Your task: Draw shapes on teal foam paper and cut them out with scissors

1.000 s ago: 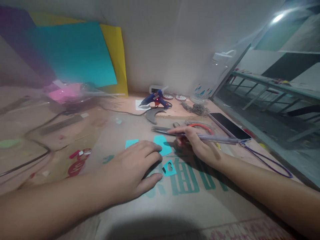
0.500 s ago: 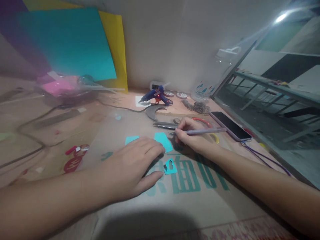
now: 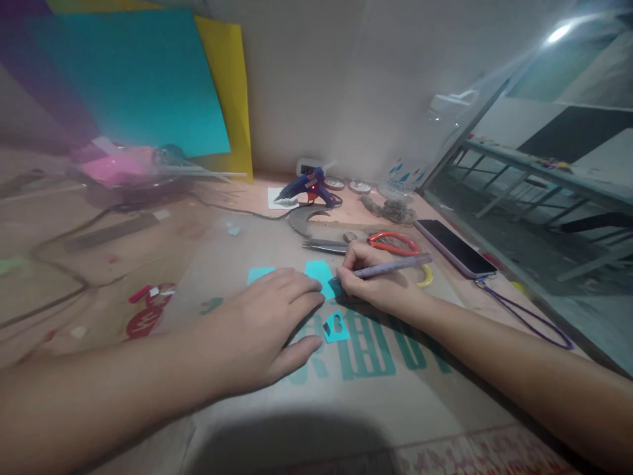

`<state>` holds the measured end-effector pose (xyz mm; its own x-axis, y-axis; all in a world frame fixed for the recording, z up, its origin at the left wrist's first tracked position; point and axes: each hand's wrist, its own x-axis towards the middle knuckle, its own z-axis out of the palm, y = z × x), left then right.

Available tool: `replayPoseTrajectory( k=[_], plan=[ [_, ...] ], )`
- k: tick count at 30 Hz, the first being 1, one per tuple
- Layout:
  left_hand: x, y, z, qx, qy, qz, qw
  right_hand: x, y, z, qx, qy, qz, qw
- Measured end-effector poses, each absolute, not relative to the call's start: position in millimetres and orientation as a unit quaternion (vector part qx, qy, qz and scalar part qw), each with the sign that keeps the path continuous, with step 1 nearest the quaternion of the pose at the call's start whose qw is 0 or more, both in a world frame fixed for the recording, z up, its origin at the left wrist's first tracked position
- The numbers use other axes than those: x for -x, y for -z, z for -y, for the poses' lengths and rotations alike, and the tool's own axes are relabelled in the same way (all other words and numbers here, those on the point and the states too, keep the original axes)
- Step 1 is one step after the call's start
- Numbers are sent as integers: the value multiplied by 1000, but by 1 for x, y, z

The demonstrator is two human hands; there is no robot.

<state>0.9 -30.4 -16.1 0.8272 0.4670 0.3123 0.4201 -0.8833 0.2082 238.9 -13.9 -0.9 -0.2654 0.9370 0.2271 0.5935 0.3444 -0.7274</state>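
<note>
My left hand (image 3: pixel 277 316) lies flat, fingers stretched out, over part of a turquoise piece of paper (image 3: pixel 318 272). My right hand (image 3: pixel 370 270) is closed around a pale purple pen (image 3: pixel 395 265), whose tip points down at the paper's right edge; I cannot tell if it touches. Another turquoise corner (image 3: pixel 260 273) shows beyond my left knuckles. Just right of my left fingertips lies a small turquoise scrap (image 3: pixel 337 328) with a cut-out in it. Behind my right hand are red-handled pliers (image 3: pixel 394 243), partly hidden, with a yellow handle part (image 3: pixel 425 275) nearby.
A blue glue gun (image 3: pixel 306 186) with a lit red light stands at the back. Its dark cord runs left. A curved grey piece (image 3: pixel 304 221) lies before it. On the right are a phone (image 3: pixel 455 249) and a clear bottle (image 3: pixel 405 165). Coloured sheets (image 3: pixel 133 79) lean on the wall.
My right hand has moved left and slightly towards me, bringing the pen tip to the turquoise paper's edge. More of the red handles shows. My left hand stays nearly still.
</note>
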Motion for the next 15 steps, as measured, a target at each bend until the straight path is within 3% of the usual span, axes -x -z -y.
replayPoseTrajectory(
  k=[15],
  plan=[
    [-1,14,32,-952,-170,-243,79,-239,2,15,520,-280,741,318]
  ],
)
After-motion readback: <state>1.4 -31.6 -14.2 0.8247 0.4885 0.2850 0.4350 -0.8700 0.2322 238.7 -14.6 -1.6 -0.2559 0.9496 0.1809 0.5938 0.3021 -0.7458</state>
